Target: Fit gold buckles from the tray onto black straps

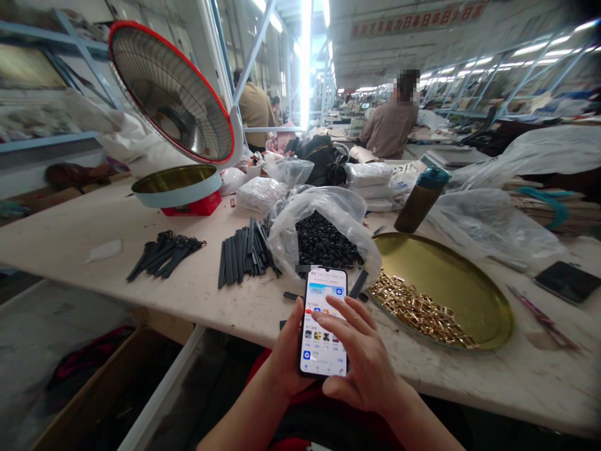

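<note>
A smartphone [323, 363] with a lit screen of icons stands upright at the table's front edge, and my left hand [286, 351] is closed round its left side and back. Over the screen hangs my right hand [364, 347], fingers spread, a fingertip at or close to the glass; touch cannot be told. Just behind the phone lies an open clear plastic bag [370, 219] full of small black pieces [323, 241]. Dark flat strips [241, 250] lie left of the bag. Gold metal buckles [417, 307] are heaped on a round gold tray [488, 300] at the right.
A red-rimmed heater [173, 94] tilts above a round tin [178, 194] at the left. Black straps [164, 257] lie nearby. To the right are a dark bottle [420, 200], scissors [542, 316] and a black tablet-like slab [567, 282]. A person [392, 125] is farther back.
</note>
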A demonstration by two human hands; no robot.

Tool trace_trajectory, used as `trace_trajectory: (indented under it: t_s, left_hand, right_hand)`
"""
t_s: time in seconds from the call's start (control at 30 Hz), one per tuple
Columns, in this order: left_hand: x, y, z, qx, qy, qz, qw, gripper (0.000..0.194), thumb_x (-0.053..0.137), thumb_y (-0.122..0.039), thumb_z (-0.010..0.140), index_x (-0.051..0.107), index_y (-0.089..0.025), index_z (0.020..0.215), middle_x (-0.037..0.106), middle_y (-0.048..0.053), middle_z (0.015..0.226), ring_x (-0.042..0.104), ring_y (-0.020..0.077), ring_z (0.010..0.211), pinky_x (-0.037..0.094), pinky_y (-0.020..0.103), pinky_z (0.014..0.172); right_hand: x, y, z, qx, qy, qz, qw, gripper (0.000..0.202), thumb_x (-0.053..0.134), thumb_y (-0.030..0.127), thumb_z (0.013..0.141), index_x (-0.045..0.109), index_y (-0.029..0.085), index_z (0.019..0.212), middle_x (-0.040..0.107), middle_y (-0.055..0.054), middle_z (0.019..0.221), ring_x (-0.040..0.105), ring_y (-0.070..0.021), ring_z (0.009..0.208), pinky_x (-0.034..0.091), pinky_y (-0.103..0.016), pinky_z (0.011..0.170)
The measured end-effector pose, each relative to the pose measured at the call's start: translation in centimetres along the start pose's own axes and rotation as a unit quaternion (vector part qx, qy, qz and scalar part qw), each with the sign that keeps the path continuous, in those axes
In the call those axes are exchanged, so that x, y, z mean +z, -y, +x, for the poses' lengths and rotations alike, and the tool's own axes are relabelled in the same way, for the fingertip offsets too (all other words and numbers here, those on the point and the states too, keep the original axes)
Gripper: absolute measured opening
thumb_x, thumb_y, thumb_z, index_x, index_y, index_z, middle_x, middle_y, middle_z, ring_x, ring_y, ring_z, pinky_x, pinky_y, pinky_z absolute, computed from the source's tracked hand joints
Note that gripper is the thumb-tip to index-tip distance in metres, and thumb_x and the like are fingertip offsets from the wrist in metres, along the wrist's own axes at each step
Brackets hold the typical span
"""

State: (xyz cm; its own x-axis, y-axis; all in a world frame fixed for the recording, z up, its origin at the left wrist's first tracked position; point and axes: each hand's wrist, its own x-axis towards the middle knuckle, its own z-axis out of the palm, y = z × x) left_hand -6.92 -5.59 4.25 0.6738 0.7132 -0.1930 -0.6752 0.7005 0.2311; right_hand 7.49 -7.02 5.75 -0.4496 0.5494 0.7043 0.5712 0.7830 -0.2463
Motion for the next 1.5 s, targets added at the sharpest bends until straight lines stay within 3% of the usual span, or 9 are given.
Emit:
trace_trajectory:
  t_s: [0.2,0.4,0.87,1.1,1.23,1.5]
  left_hand:
    - [-0.1,-0.6,-0.3,0.002,0.046,0.0,0.999,0.065,0.032,-0.06,0.084,0.051,-0.009,0.12,0.063,0.018,0.11,0.061,0.0281,0.095,0.041,0.042,0.085]
    - [-0.1,-0.7,-0.3,0.011,0.051,-0.008,0.999,0.066,0.03,-0.061,0.085,0.054,-0.008,0.116,0.061,0.018,0.112,0.061,0.0278,0.096,0.044,0.042,0.083]
    - [-1.1,-1.3,-0.3,0.02,0.039,-0.022,0.999,0.067,0.027,-0.061,0.085,0.055,-0.007,0.114,0.062,0.018,0.111,0.062,0.0278,0.095,0.045,0.043,0.083]
    - [-1.8,-1.3,0.2,0.019,0.003,-0.024,1.0,0.06,0.034,-0.056,0.086,0.051,-0.01,0.121,0.062,0.016,0.11,0.06,0.0277,0.097,0.042,0.04,0.084]
    - [-2.0,-1.3,0.5,0.026,-0.016,-0.029,0.999,0.057,0.035,-0.054,0.087,0.053,-0.01,0.119,0.067,0.014,0.098,0.064,0.0231,0.084,0.043,0.034,0.08]
    - [-2.3,-2.2,0.5,0.011,0.035,-0.045,0.998,0.069,0.029,-0.061,0.085,0.053,-0.005,0.117,0.062,0.019,0.111,0.061,0.029,0.097,0.043,0.042,0.085]
  right_hand:
    - [-0.7,-0.9,-1.2,0.061,-0.077,0.0,0.995,0.063,0.027,0.063,0.083,0.041,0.016,0.122,0.061,-0.012,0.114,0.045,-0.0306,0.121,0.032,-0.051,0.099]
    - [-0.8,-1.0,-2.4,0.048,-0.058,-0.026,0.997,0.062,0.03,0.061,0.084,0.04,0.014,0.124,0.061,-0.013,0.113,0.045,-0.0306,0.12,0.031,-0.049,0.098]
    - [-0.1,-1.2,-2.0,0.036,-0.029,-0.022,0.999,0.061,0.031,0.059,0.084,0.041,0.012,0.123,0.061,-0.013,0.111,0.043,-0.0302,0.122,0.029,-0.048,0.1]
    - [1.1,-1.0,-0.3,0.04,-0.016,-0.023,0.999,0.063,0.028,0.063,0.083,0.042,0.014,0.121,0.064,-0.011,0.105,0.047,-0.03,0.119,0.031,-0.048,0.098]
    - [1.8,-0.7,0.6,0.006,0.016,0.007,1.0,0.065,0.027,0.064,0.083,0.04,0.014,0.123,0.063,-0.011,0.111,0.044,-0.0286,0.122,0.028,-0.047,0.101]
    - [1.2,-2.1,-1.2,0.063,-0.03,0.013,0.997,0.062,0.029,0.061,0.084,0.041,0.014,0.124,0.059,-0.013,0.115,0.042,-0.0318,0.122,0.03,-0.05,0.099]
